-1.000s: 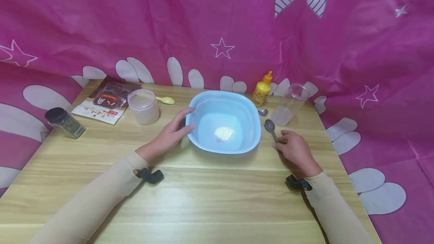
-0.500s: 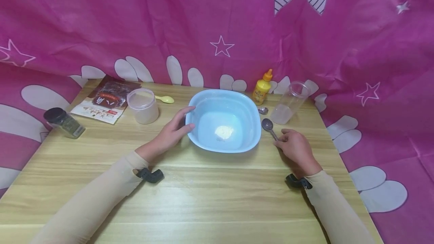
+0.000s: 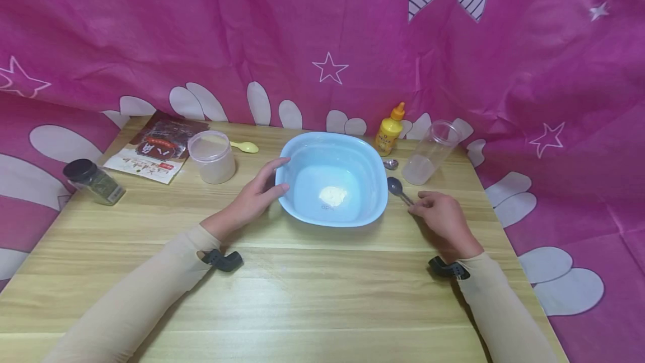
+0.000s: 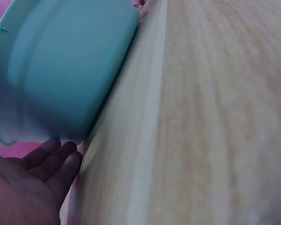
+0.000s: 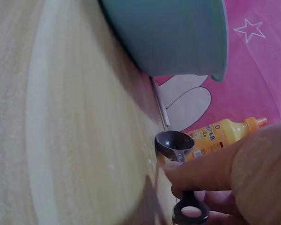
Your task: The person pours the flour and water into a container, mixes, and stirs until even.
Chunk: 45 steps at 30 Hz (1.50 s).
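Note:
A light blue bowl (image 3: 370, 156) stands mid-table with a small heap of white powder (image 3: 333, 195) in its bottom. My left hand (image 3: 258, 192) rests against the bowl's left wall, fingers straight, thumb at the rim; the left wrist view shows the bowl (image 4: 65, 70) just above the left hand (image 4: 33, 183). My right hand (image 3: 439, 216) pinches the handle of a metal spoon (image 3: 396, 187) right of the bowl. The right wrist view has the spoon (image 5: 174, 143) between the fingers (image 5: 210, 168), its head just off the wood.
A yellow squeeze bottle (image 3: 389, 131), a clear tilted jar (image 3: 428, 154) and a second small spoon (image 3: 390, 164) stand behind the right hand. At back left are a lidded tub (image 3: 211, 156), a pale yellow spoon (image 3: 246, 147), a brown packet (image 3: 157, 147) and a dark-capped spice jar (image 3: 93, 181).
The right hand has shifted the spoon a little left, toward the bowl, and its head has lifted slightly. The left hand stays on the bowl.

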Each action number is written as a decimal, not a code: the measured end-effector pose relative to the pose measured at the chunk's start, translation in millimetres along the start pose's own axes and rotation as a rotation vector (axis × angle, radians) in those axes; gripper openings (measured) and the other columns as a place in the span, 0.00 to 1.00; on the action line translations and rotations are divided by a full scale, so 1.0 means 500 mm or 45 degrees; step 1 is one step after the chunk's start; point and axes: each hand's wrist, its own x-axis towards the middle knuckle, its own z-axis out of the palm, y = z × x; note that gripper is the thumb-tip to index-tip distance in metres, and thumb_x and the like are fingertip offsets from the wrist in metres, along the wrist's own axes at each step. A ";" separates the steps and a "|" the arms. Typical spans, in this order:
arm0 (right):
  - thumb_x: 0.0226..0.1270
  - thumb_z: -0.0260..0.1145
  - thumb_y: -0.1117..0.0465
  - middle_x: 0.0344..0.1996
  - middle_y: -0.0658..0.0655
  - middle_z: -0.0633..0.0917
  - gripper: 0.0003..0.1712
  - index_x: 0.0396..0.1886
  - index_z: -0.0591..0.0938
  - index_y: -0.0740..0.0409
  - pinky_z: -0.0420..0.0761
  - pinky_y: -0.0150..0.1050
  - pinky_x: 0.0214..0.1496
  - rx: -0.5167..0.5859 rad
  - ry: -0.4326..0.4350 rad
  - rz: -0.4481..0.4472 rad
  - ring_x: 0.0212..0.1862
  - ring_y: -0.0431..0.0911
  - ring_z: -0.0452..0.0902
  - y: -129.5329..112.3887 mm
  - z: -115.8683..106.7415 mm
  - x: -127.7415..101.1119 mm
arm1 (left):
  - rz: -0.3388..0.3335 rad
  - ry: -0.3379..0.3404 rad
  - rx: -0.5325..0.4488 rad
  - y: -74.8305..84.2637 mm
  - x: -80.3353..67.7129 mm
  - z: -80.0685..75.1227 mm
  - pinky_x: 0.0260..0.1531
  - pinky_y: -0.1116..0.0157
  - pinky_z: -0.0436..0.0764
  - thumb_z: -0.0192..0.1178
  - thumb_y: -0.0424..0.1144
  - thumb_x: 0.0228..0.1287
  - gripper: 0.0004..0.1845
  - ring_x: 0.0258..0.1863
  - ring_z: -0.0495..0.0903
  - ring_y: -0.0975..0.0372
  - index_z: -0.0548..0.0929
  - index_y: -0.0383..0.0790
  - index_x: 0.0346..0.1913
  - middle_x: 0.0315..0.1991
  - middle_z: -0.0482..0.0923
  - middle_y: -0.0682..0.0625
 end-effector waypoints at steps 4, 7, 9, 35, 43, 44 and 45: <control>0.76 0.77 0.57 0.62 0.65 0.89 0.11 0.46 0.95 0.61 0.78 0.60 0.71 0.165 0.030 0.044 0.66 0.63 0.80 0.004 -0.004 -0.003 | 0.000 0.001 0.012 -0.001 0.000 0.000 0.84 0.42 0.60 0.59 0.40 0.87 0.34 0.86 0.60 0.42 0.62 0.49 0.88 0.89 0.55 0.40; 0.76 0.77 0.54 0.51 0.62 0.91 0.13 0.49 0.95 0.59 0.81 0.47 0.54 0.312 0.033 0.119 0.55 0.56 0.79 0.003 -0.010 -0.009 | 0.001 0.001 0.021 -0.001 0.000 0.000 0.85 0.42 0.59 0.59 0.40 0.87 0.34 0.86 0.60 0.42 0.62 0.49 0.88 0.89 0.55 0.40; 0.77 0.77 0.52 0.45 0.61 0.90 0.15 0.51 0.95 0.58 0.78 0.41 0.44 0.359 0.036 0.155 0.48 0.53 0.76 0.002 -0.015 -0.012 | 0.002 -0.002 0.020 -0.001 0.000 0.000 0.85 0.42 0.59 0.59 0.40 0.87 0.34 0.86 0.60 0.42 0.62 0.49 0.88 0.89 0.55 0.41; 0.68 0.85 0.51 0.50 0.61 0.92 0.31 0.61 0.88 0.68 0.95 0.46 0.47 1.258 0.240 0.290 0.49 0.55 0.94 0.019 -0.014 0.005 | 0.012 -0.011 -0.019 -0.004 0.002 0.000 0.83 0.43 0.62 0.58 0.39 0.88 0.34 0.86 0.61 0.43 0.61 0.49 0.88 0.89 0.56 0.41; 0.68 0.85 0.55 0.52 0.61 0.91 0.35 0.65 0.85 0.75 0.94 0.48 0.54 1.429 0.338 0.233 0.53 0.52 0.92 0.009 -0.011 0.006 | 0.020 -0.010 -0.038 -0.005 0.002 0.000 0.83 0.43 0.63 0.58 0.38 0.87 0.34 0.85 0.62 0.42 0.61 0.47 0.88 0.88 0.57 0.39; 0.68 0.85 0.54 0.52 0.62 0.91 0.35 0.65 0.85 0.75 0.94 0.49 0.54 1.434 0.357 0.226 0.53 0.52 0.92 0.007 -0.011 0.005 | 0.019 -0.009 -0.038 -0.005 0.002 0.000 0.83 0.43 0.63 0.58 0.38 0.87 0.34 0.85 0.62 0.43 0.61 0.47 0.88 0.88 0.57 0.40; 0.67 0.85 0.55 0.52 0.62 0.91 0.35 0.65 0.85 0.75 0.94 0.49 0.54 1.443 0.377 0.219 0.53 0.53 0.92 0.003 -0.012 0.004 | 0.019 -0.010 -0.038 -0.005 0.002 0.000 0.83 0.43 0.63 0.58 0.39 0.87 0.34 0.85 0.62 0.43 0.62 0.47 0.88 0.88 0.57 0.40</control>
